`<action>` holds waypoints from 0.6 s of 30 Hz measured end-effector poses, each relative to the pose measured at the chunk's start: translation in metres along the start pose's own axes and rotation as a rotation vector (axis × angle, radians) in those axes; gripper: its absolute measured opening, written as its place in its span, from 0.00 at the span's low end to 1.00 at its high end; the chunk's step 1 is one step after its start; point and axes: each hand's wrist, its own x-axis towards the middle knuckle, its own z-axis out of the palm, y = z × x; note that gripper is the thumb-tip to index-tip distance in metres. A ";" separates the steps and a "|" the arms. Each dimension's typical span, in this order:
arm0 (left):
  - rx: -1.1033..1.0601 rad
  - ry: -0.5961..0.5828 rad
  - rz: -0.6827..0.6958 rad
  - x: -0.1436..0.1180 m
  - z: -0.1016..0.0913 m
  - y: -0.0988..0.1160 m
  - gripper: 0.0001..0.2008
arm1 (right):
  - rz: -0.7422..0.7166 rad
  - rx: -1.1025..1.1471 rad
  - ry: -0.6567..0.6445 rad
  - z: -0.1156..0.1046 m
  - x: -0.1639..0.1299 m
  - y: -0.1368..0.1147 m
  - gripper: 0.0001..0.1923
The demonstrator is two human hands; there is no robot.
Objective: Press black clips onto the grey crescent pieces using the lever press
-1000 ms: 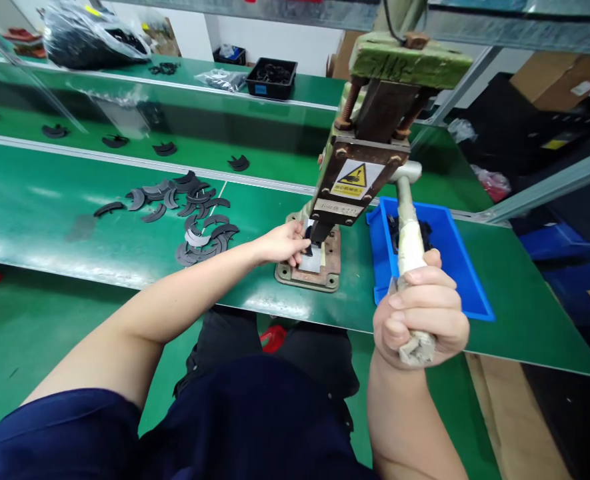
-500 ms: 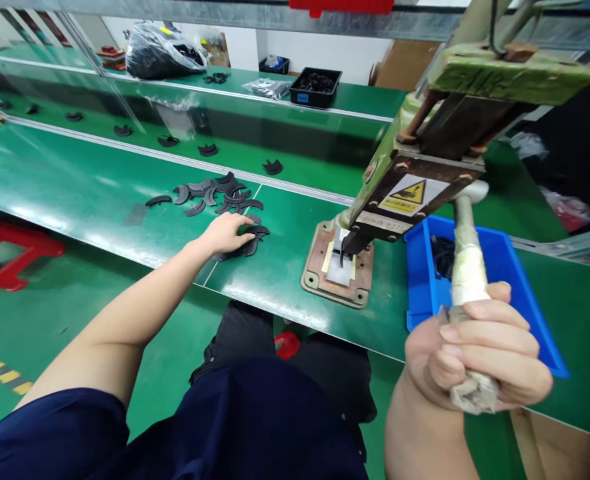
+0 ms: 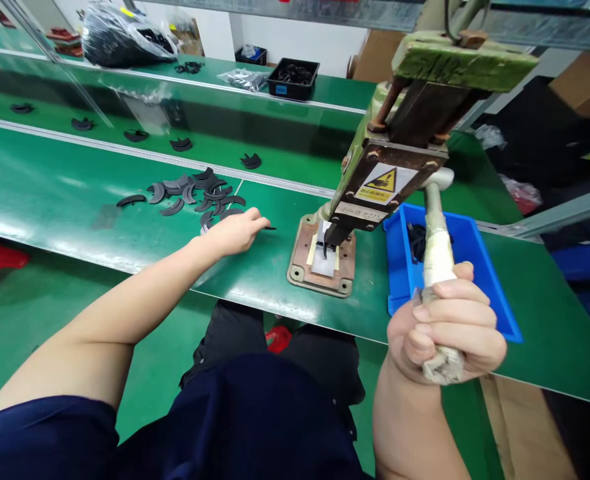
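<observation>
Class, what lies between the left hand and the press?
From the left hand, the pinched dark piece juts toward the press; beyond it, bare green tabletop, in the head view.

A factory workshop, a long green work table [image 3: 65, 187], a big metal press [image 3: 415, 120] with a yellow warning sticker [image 3: 385, 184], a pile of curved dark parts [image 3: 188, 194], more parts [image 3: 181, 145] in a row behind, a blue bin [image 3: 397, 260]

free: tabletop [image 3: 269, 267] between curved pieces [image 3: 188, 193] and press base [image 3: 301, 252] | blocked: press head [image 3: 395, 150] above base, blue bin [image 3: 489, 287] right
</observation>
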 end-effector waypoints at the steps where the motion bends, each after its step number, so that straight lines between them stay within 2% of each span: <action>1: -0.027 -0.014 0.052 0.000 0.001 0.010 0.23 | 0.000 -0.001 0.003 0.001 0.000 0.000 0.18; 3: -0.110 0.009 0.137 0.002 0.006 0.027 0.22 | 0.002 -0.007 -0.009 0.001 0.001 0.000 0.19; 5: -0.247 0.069 0.159 0.007 0.015 0.038 0.21 | -0.001 -0.013 -0.030 -0.001 0.001 0.000 0.19; 7: -0.448 0.115 0.070 0.014 0.026 0.045 0.17 | -0.019 -0.008 -0.043 -0.002 0.001 0.000 0.19; 9: -0.709 0.129 -0.076 0.021 0.035 0.050 0.14 | -0.028 -0.005 -0.054 -0.003 0.002 0.000 0.19; 11: -0.983 0.118 -0.182 0.028 0.039 0.054 0.16 | -0.019 -0.005 -0.052 -0.002 0.002 0.001 0.20; 13: -1.175 0.112 -0.206 0.033 0.037 0.059 0.19 | -0.020 -0.001 -0.038 0.000 0.002 0.002 0.21; 15: -1.223 0.091 -0.193 0.039 0.031 0.066 0.21 | -0.039 0.007 -0.006 0.001 0.001 0.004 0.22; 18: -1.151 0.036 -0.143 0.050 0.025 0.078 0.22 | -0.053 0.008 0.027 0.002 0.001 0.006 0.23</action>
